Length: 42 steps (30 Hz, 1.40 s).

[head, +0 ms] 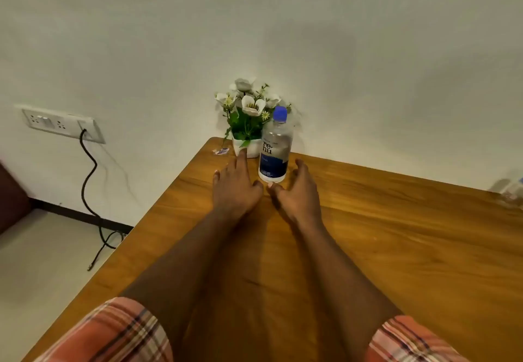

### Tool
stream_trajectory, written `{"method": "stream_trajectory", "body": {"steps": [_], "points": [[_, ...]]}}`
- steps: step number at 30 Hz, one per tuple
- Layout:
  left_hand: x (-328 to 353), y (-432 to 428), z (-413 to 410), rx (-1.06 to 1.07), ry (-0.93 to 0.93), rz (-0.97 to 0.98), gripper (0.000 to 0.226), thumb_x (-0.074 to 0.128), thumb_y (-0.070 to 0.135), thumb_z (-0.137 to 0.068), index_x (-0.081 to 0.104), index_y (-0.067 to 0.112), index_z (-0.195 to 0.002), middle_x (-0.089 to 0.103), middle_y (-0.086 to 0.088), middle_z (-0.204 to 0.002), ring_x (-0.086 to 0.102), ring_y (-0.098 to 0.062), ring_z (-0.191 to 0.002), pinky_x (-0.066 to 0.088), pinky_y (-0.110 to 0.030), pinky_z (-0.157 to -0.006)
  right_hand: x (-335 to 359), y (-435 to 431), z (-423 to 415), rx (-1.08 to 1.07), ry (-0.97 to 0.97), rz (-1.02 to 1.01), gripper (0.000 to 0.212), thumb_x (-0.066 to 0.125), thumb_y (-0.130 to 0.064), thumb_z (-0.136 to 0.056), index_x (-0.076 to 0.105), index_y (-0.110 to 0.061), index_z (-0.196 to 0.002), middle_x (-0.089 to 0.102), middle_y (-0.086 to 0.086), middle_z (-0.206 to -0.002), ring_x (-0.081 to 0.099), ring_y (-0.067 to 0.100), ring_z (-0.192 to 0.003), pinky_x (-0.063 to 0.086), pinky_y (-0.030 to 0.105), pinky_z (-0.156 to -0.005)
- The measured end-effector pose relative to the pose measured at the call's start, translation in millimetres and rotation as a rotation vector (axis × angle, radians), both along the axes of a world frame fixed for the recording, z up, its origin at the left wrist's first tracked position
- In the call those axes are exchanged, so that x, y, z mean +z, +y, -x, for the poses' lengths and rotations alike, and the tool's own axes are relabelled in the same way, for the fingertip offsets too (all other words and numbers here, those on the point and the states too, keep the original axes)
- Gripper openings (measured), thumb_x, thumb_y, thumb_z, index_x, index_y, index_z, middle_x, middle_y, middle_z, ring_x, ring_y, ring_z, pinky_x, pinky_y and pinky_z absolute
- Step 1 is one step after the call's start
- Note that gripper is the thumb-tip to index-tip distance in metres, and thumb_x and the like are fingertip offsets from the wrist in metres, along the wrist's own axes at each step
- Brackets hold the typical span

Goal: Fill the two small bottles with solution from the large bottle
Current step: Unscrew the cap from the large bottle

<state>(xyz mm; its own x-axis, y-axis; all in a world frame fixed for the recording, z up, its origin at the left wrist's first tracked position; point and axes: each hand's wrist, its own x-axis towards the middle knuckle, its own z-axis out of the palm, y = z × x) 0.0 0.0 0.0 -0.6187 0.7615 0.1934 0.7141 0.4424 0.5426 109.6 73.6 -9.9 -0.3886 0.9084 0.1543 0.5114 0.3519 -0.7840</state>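
L hand [236,189], R hand [294,192] flank lg bottle [274,152]

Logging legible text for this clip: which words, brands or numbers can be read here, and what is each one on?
"re-nu": on the clear upper label of the large bottle, split over two lines as "re-" and "nu".
Small print above the brand and on the bottle's dark blue lower band: too blurred to read.
Print on the small wrapper at the far corner of the table: too small to read.
No other text shows.
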Motion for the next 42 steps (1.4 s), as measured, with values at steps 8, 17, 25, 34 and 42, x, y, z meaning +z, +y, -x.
{"method": "stream_trajectory", "body": {"steps": [8, 17, 25, 34, 42], "points": [[-12.1, 4.3, 14.8, 0.026, 0.013, 0.011, 0.083, 0.054, 0.038, -0.084, 0.007, 0.022, -0.151, 0.024, -0.010, -0.156, 0.024, -0.029, -0.143, 0.015, -0.054, -0.116, 0.9, 16.2, 33.7, 0.002, 0.166, 0.007, 0.095, 0.086, -0.036, -0.066, 0.032, -0.024, -0.142, 0.055, 0.001, -0.137, 0.055, 0.024, -0.123, 0.051, 0.044, -0.097], [-13.3, -11.4, 0.2, 0.009, 0.035, 0.061, 0.081, 0.054, 0.039, -0.087, 0.007, 0.022, -0.151, 0.022, -0.010, -0.157, 0.020, -0.029, -0.144, 0.012, -0.052, -0.118, -0.3, 3.2, 15.9, -0.033, 0.142, -0.024, 0.080, 0.085, -0.037, -0.069, 0.042, -0.019, -0.133, 0.058, 0.002, -0.132, 0.058, 0.022, -0.118, 0.054, 0.037, -0.093], [-11.2, -48.6, -51.8, -0.052, 0.026, 0.067, 0.081, 0.052, 0.041, -0.089, 0.004, 0.023, -0.151, 0.022, -0.009, -0.157, 0.019, -0.027, -0.145, 0.012, -0.050, -0.118, 5.8, -43.6, -55.9, -0.023, 0.166, 0.001, 0.084, 0.085, -0.032, -0.070, 0.039, -0.021, -0.139, 0.056, 0.000, -0.136, 0.056, 0.019, -0.123, 0.052, 0.035, -0.097], [-11.5, -97.6, -120.3, -0.163, 0.008, 0.046, 0.081, 0.050, 0.042, -0.090, 0.001, 0.023, -0.152, 0.019, -0.008, -0.158, 0.017, -0.026, -0.145, 0.007, -0.049, -0.118, 5.3, -104.8, -149.6, -0.055, 0.195, 0.008, 0.086, 0.088, -0.035, -0.066, 0.041, -0.023, -0.137, 0.058, -0.004, -0.133, 0.058, 0.014, -0.118, 0.053, 0.027, -0.092], [-13.1, -135.1, -176.0, -0.224, 0.029, -0.003, 0.083, 0.052, 0.045, -0.089, 0.002, 0.024, -0.152, 0.021, -0.005, -0.158, 0.017, -0.023, -0.146, 0.006, -0.048, -0.118, 7.5, -155.2, -206.3, -0.070, 0.215, -0.001, 0.083, 0.087, -0.034, -0.066, 0.043, -0.024, -0.135, 0.061, -0.007, -0.127, 0.060, 0.008, -0.112, 0.055, 0.027, -0.089]]}}
